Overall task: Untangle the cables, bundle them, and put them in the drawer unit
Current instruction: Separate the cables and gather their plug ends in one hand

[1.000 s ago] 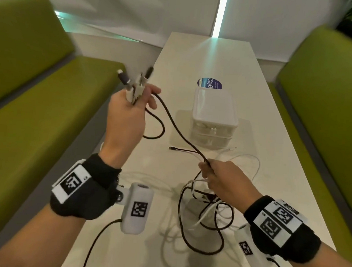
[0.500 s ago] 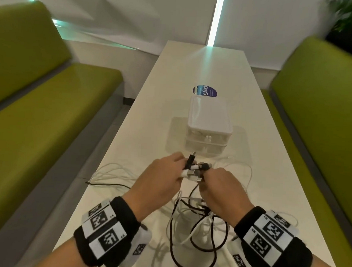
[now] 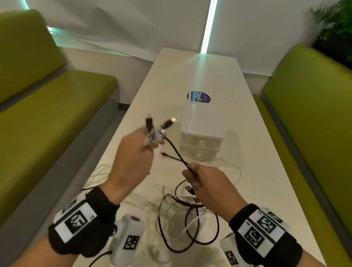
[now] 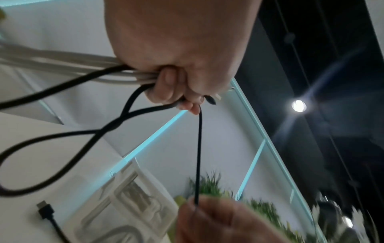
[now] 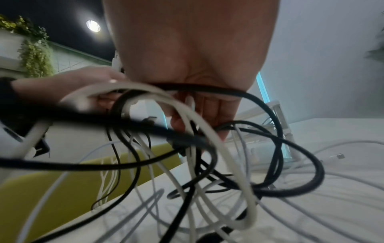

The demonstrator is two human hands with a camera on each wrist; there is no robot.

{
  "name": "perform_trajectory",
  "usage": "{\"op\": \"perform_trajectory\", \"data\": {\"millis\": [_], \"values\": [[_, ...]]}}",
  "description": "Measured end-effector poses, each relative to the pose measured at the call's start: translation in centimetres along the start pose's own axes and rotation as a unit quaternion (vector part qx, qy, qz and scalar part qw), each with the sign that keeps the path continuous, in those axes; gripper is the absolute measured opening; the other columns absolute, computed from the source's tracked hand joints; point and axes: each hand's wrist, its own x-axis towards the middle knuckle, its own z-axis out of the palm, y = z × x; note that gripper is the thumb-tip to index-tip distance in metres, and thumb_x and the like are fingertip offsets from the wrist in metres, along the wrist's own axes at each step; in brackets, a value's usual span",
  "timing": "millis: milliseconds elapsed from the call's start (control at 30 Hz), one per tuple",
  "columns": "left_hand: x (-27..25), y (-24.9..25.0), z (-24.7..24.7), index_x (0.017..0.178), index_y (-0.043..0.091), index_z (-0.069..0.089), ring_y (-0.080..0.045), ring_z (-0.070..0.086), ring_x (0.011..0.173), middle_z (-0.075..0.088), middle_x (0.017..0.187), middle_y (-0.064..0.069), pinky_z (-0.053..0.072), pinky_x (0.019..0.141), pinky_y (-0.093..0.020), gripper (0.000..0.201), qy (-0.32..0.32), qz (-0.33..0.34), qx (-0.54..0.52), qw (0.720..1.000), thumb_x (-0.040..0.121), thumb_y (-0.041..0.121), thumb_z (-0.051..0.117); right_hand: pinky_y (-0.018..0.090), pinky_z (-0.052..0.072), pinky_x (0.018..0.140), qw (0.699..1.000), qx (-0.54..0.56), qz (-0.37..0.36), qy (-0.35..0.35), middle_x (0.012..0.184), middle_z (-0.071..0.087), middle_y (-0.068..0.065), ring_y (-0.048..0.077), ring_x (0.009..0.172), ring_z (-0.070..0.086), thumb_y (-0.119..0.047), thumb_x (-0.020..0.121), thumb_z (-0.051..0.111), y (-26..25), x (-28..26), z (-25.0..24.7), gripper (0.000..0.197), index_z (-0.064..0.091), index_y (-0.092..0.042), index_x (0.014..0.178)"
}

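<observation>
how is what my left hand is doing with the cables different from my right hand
The left hand is raised, gripping a bunch of cable ends that fan out above it. The right hand is lower, pinching one black cable stretched between them, above the tangle on the table. Both grip cables.

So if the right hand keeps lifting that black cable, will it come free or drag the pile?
Probably drags: the black cable loops through the tangle under the right hand. It looks floppy, sagging in curves. The pile seems light, so likely to lift along.
</observation>
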Motion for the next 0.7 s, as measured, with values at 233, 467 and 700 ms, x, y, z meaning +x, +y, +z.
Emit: {"op": "perform_trajectory", "data": {"millis": [233, 467, 700], "values": [[1.1, -1.4, -1.4, 0.072, 0.034, 0.067, -0.007, 0.044, 0.06, 0.056, 0.066, 0.016, 0.035, 0.058, -0.028, 0.035, 0.124, -0.069, -0.156, 0.978, 0.099, 0.02, 0.049, 0.03, 0.041, 0.059, 0.998, -0.06, -0.015, -0.022, 0.071, 0.061, -0.003, 0.018, 0.071, 0.057, -0.041, 0.097, 0.044, -0.2, 0.5, -0.5, 0.031, 0.053, -0.024, 0.074], [1.6, -1.8, -2.1, 0.068, 0.031, 0.064, -0.005, 0.031, 0.045, 0.047, 0.064, 0.008, 0.025, 0.045, -0.023, 0.035, 0.193, -0.103, -0.24, 0.946, 0.1, 0.027, 0.048, 0.028, 0.045, 0.059, 0.992, -0.082, 0.016, -0.092, 0.074, 0.065, -0.003, 0.015, 0.069, 0.06, -0.052, 0.087, 0.057, 0.1, -0.3, -0.4, 0.03, 0.063, -0.026, 0.072], [1.5, -2.9, -2.0, 0.094, 0.037, 0.07, -0.008, 0.06, 0.077, 0.069, 0.093, 0.011, 0.046, 0.073, -0.036, 0.028, 0.147, -0.08, -0.088, 0.982, 0.1, 0.023, 0.047, 0.028, 0.033, 0.053, 0.991, -0.103, 0.019, -0.088, 0.07, 0.054, 0.0, 0.019, 0.067, 0.052, -0.05, 0.098, 0.038, 0.7, -0.6, 0.1, 0.048, 0.046, -0.019, 0.062]]}}
